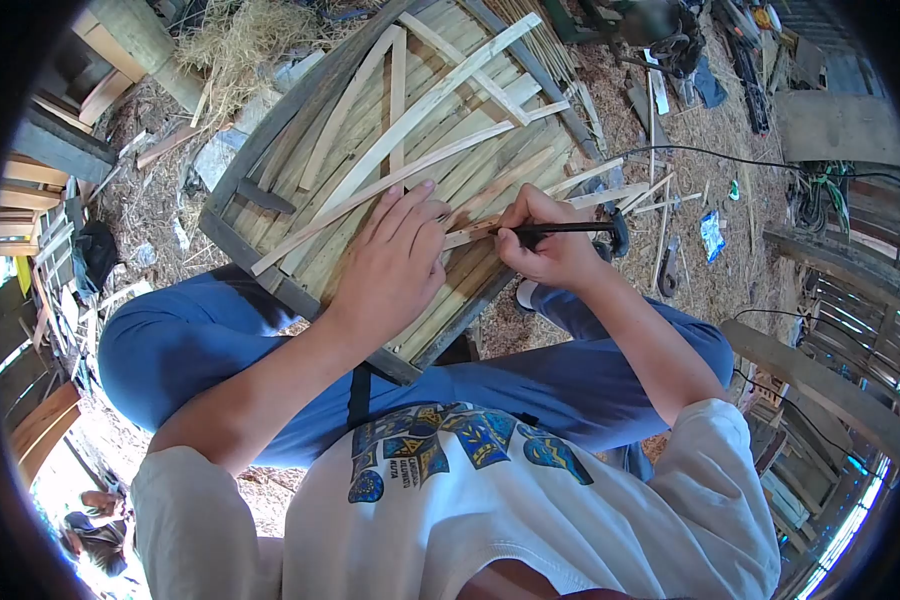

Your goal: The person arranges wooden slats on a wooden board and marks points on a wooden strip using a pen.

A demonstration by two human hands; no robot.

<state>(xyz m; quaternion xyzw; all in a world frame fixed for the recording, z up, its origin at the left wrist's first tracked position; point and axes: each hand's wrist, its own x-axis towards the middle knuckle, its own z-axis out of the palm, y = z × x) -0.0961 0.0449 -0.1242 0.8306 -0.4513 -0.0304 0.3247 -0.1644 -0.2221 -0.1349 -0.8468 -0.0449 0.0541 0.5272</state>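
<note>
A wooden panel of planks in a dark frame [258, 193] lies across my lap, with pale strips on it. My left hand [395, 255] rests palm down on the panel's strips, fingers slightly apart. To its right, my right hand [550, 240] is closed round the thin dark handle of a hammer-like tool [620, 231], whose head points away to the right. The fingertips of my right hand are at a short wooden strip [458, 238] that lies between my hands. Whether they also pinch something small cannot be made out.
A long pale strip [410, 120] crosses the panel diagonally. Loose sticks [660, 205] lie beyond its right edge. Straw and scraps cover the floor. A dark cable [710, 152] runs across the right side, near a wooden beam [820, 370]. Another person [100, 530] is at the lower left.
</note>
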